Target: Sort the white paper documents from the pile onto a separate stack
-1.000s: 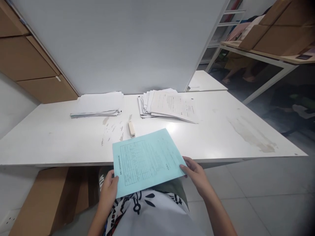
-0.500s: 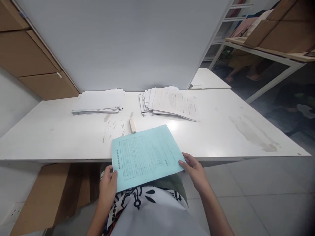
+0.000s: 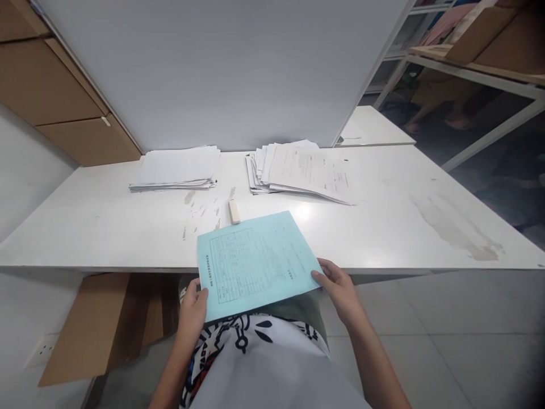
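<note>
A light-blue printed paper sheet (image 3: 259,264), with a table and lines of text on it, is held between both hands at the front edge of the desk. My left hand (image 3: 195,307) pinches its lower left side, thumb on top. At the right side, my right hand (image 3: 338,287) grips the edge with the thumb above and the fingers below. Whether it is one sheet or several cannot be made out. Just past its far edge lies a small cream-coloured block (image 3: 234,211), perhaps an eraser.
A neat paper stack (image 3: 176,167) lies at the back left of the white desk (image 3: 383,238). A looser paper pile (image 3: 304,170) lies right of it. A grey panel (image 3: 238,74) rises behind. An open cardboard box (image 3: 87,324) is below left. Another person's legs show far right.
The view has shifted slightly, so the desk and papers appear a little higher and farther right. Both hands still hold the blue paper.
</note>
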Motion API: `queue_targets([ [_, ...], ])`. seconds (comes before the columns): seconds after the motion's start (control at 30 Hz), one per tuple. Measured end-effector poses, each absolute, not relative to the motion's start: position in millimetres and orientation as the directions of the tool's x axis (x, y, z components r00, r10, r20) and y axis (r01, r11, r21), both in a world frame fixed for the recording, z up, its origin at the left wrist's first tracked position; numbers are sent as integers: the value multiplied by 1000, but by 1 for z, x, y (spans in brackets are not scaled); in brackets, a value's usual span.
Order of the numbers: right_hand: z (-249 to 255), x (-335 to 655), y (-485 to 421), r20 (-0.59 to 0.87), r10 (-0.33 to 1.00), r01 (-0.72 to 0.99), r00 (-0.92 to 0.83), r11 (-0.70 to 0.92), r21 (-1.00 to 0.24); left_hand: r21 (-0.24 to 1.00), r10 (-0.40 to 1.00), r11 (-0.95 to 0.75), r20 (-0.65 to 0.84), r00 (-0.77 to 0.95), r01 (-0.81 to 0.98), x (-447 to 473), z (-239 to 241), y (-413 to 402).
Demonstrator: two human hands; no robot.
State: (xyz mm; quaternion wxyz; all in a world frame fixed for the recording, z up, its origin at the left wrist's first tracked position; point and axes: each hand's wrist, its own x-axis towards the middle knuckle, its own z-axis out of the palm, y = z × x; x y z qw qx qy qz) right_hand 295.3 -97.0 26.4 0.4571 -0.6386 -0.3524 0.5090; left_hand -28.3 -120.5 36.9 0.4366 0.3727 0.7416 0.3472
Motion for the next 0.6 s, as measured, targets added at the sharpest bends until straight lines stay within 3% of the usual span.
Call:
queue_targets([
  [0.6, 22, 294, -97, -373, 876, -99, 305, -360, -928, 794, 836, 529, -427, -346, 299, -25, 50, -115],
])
